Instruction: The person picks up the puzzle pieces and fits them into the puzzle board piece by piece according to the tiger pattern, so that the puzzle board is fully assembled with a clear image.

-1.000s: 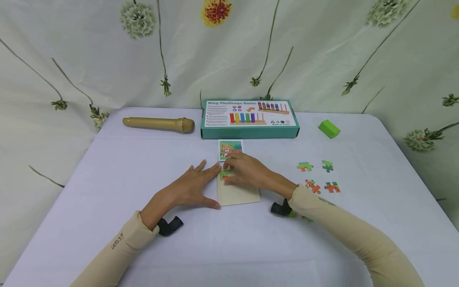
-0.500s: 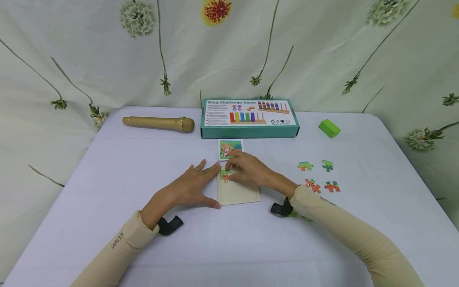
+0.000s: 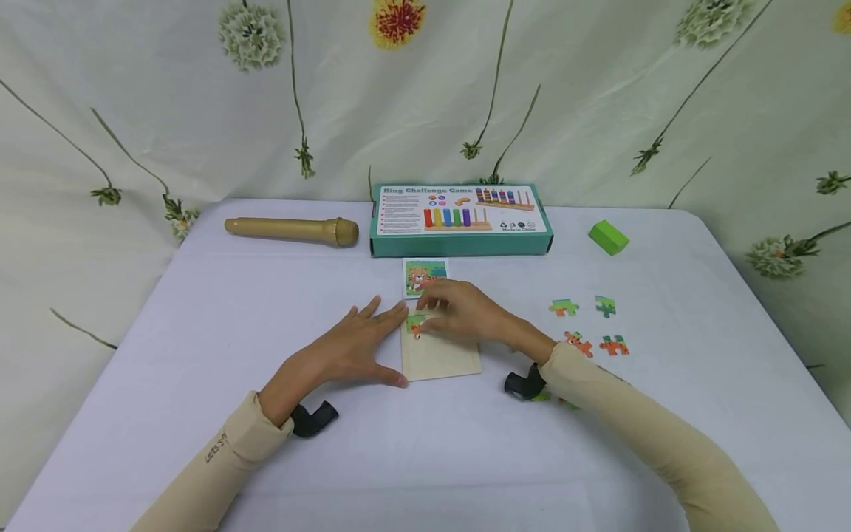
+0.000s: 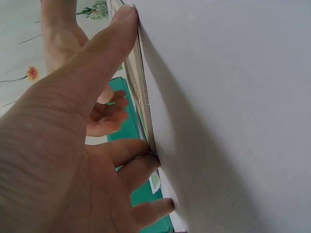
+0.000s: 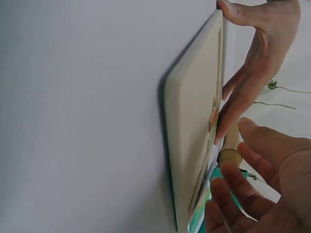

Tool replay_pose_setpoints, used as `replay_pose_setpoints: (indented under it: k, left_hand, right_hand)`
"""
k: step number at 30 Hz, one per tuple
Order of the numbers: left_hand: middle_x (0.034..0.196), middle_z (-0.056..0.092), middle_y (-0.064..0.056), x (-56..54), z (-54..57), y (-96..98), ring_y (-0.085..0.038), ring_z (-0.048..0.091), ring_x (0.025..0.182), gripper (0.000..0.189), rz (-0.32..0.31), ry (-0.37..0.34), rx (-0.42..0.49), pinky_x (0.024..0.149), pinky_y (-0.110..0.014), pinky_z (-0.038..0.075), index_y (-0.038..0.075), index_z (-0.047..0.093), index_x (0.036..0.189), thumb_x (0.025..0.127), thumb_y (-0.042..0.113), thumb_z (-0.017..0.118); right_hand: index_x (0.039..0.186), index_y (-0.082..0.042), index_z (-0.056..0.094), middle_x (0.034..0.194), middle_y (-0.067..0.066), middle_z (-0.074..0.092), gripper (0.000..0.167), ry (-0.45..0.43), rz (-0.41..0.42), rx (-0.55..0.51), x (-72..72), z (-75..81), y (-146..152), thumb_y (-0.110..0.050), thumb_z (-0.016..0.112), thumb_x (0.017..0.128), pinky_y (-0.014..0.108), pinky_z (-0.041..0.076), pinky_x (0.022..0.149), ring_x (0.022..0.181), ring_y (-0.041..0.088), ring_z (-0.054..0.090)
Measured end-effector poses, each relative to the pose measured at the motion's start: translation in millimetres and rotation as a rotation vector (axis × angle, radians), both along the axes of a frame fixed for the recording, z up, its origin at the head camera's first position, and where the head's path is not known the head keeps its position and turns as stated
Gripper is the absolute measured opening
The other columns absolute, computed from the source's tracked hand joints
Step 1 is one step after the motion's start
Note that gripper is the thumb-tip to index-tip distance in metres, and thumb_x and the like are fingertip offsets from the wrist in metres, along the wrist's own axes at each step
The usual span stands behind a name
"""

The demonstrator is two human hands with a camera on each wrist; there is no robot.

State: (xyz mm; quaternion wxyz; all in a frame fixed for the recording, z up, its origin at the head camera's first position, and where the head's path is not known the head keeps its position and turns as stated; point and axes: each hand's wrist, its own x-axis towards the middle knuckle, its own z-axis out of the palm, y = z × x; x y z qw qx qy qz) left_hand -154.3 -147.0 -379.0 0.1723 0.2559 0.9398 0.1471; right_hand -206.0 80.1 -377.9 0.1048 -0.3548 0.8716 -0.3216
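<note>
A pale wooden puzzle board [image 3: 442,362] lies flat on the white-covered table. One green and orange puzzle piece [image 3: 415,326] sits in its upper left corner. My left hand [image 3: 352,343] is spread on the cloth, thumb and fingers touching the board's left edge. Above the board hovers my right hand [image 3: 468,314], its fingers loosely bent. In the right wrist view, thumb and fingers of the right hand [image 5: 272,179] stand apart with nothing between them, clear of the piece [image 5: 213,117]. A tiger picture card [image 3: 417,277] lies beyond the board, partly covered by the right hand.
Several loose puzzle pieces [image 3: 614,345] lie to the right, some partly hidden by the right sleeve. A teal game box [image 3: 462,245] stands at the back, between a gold toy microphone [image 3: 286,228] and a green block [image 3: 608,237].
My right thumb and fingers have drawn slightly back from the corner piece, and more of it shows. The left hand stays in place against the board.
</note>
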Motion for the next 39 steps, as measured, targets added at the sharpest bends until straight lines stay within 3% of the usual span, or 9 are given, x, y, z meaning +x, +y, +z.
replay_pose_setpoints:
  k: [9, 15, 21, 27, 34, 39]
  left_hand:
    - [0.159, 0.019, -0.002, -1.3, -0.1, 1.8, -0.036, 0.005, 0.147, 0.116, 0.007, -0.001, -0.010, 0.115, -0.060, 0.009, 0.014, 0.022, 0.154, 0.065, 0.065, 0.076]
    - [0.160, 0.018, -0.001, -1.3, -0.8, 1.9, -0.035, 0.003, 0.147, 0.116, 0.013, -0.004, -0.002, 0.115, -0.059, 0.008, 0.014, 0.021, 0.154, 0.065, 0.064, 0.077]
    - [0.160, 0.017, -0.001, -0.5, -0.6, 2.0, -0.035, 0.003, 0.147, 0.116, 0.015, -0.008, 0.001, 0.116, -0.059, 0.007, 0.014, 0.021, 0.154, 0.065, 0.063, 0.078]
    - [0.159, 0.018, -0.001, 0.5, 0.6, 1.7, -0.036, 0.003, 0.147, 0.115, 0.017, -0.009, 0.009, 0.115, -0.059, 0.008, 0.013, 0.022, 0.153, 0.065, 0.062, 0.078]
    - [0.159, 0.018, -0.002, 0.4, 0.2, 1.9, -0.036, 0.004, 0.147, 0.115, 0.015, -0.011, 0.008, 0.115, -0.060, 0.008, 0.013, 0.022, 0.153, 0.065, 0.062, 0.078]
    - [0.159, 0.018, -0.001, 0.6, -0.3, 1.9, -0.036, 0.004, 0.147, 0.115, 0.017, -0.016, 0.009, 0.115, -0.059, 0.008, 0.013, 0.022, 0.153, 0.065, 0.062, 0.078]
  right_hand:
    - [0.118, -0.005, 0.065, 0.113, 0.010, 0.066, 0.033, -0.064, -0.022, -0.143, 2.5, 24.2, 46.8, -0.016, 0.071, 0.088, 0.039, 0.051, 0.087, 0.099, 0.022, 0.059]
    - [0.120, -0.002, 0.062, 0.121, 0.015, 0.063, 0.035, -0.120, -0.077, -0.194, 1.8, 25.4, 96.2, -0.015, 0.070, 0.088, 0.045, 0.047, 0.095, 0.109, 0.031, 0.057]
    - [0.124, -0.003, 0.061, 0.126, 0.013, 0.060, 0.037, -0.149, -0.154, -0.169, 1.9, 20.4, 146.2, -0.017, 0.067, 0.091, 0.044, 0.048, 0.094, 0.114, 0.035, 0.054]
    - [0.123, -0.002, 0.062, 0.124, 0.013, 0.062, 0.033, -0.116, -0.223, -0.134, 4.9, 18.7, 182.2, -0.015, 0.064, 0.092, 0.044, 0.045, 0.096, 0.110, 0.032, 0.055]
    - [0.121, -0.007, 0.066, 0.123, 0.011, 0.062, 0.032, -0.151, -0.344, -0.020, 7.5, 9.9, 206.4, -0.020, 0.066, 0.092, 0.034, 0.049, 0.077, 0.105, 0.024, 0.051]
    - [0.118, -0.006, 0.067, 0.121, 0.013, 0.063, 0.030, -0.118, -0.352, 0.010, 4.6, -1.7, 214.8, -0.014, 0.068, 0.089, 0.035, 0.044, 0.084, 0.101, 0.023, 0.049]
